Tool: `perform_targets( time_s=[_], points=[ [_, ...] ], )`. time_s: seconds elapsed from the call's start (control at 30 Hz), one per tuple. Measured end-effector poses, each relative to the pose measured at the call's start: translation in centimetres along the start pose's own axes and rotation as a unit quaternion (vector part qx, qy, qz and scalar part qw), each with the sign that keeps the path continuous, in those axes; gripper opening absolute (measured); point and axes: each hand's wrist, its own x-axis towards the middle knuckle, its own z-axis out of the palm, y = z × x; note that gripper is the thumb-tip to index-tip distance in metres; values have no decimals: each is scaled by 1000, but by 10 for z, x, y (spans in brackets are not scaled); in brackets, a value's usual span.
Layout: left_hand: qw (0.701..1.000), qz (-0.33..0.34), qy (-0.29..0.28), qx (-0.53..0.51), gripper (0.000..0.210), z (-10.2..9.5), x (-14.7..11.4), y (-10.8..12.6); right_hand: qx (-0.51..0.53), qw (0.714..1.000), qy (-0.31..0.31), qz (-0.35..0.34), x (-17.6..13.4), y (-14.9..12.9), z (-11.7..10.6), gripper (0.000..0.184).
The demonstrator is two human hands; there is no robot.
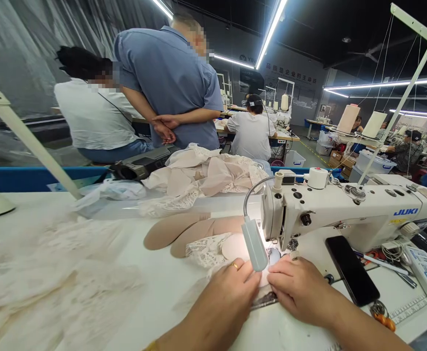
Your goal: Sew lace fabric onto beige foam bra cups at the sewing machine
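Note:
My left hand (230,292), with a ring on one finger, is closed on pale fabric at the bed of a white sewing machine (330,209). Opposite it, my right hand (297,287) has its fingers pressed together on the same fabric. A grey lamp head (254,246) on a bent metal neck hides some fingertips and part of the sewing spot. White lace (206,249) spreads leftward from my left hand, beside a pale rounded cup piece (231,246). Beige padded pieces (177,231) lie behind the lace.
A phone (352,270), scissors and tweezers lie right of my right hand. Sheer lace fabric (52,282) covers the table's left side. Beige garments (206,170) are heaped behind. A thread stand (399,92) rises at right. Several people sit or stand beyond the table.

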Motion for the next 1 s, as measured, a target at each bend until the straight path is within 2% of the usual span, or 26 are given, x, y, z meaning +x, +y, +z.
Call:
perform_targets(
  time_s=[0.13,0.27,0.43,0.67,0.8,1.0],
  points=[
    [998,29,39,-29,24,9,3,-6,-27,999,-2,33,1,-2,7,21],
    [998,1,55,-36,18,15,8,-7,-53,995,-5,81,3,-5,10,20],
    [997,-33,51,-48,18,20,12,-4,-58,995,-13,85,4,-5,12,19],
    [999,0,29,26,32,3,22,1,-51,994,-21,92,2,-4,14,13],
    [998,-30,14,60,26,-7,28,7,-52,995,-4,84,2,-2,15,10],
    [995,-64,-3,83,21,-5,32,8,-79,994,31,67,2,3,22,15]
  ],
)
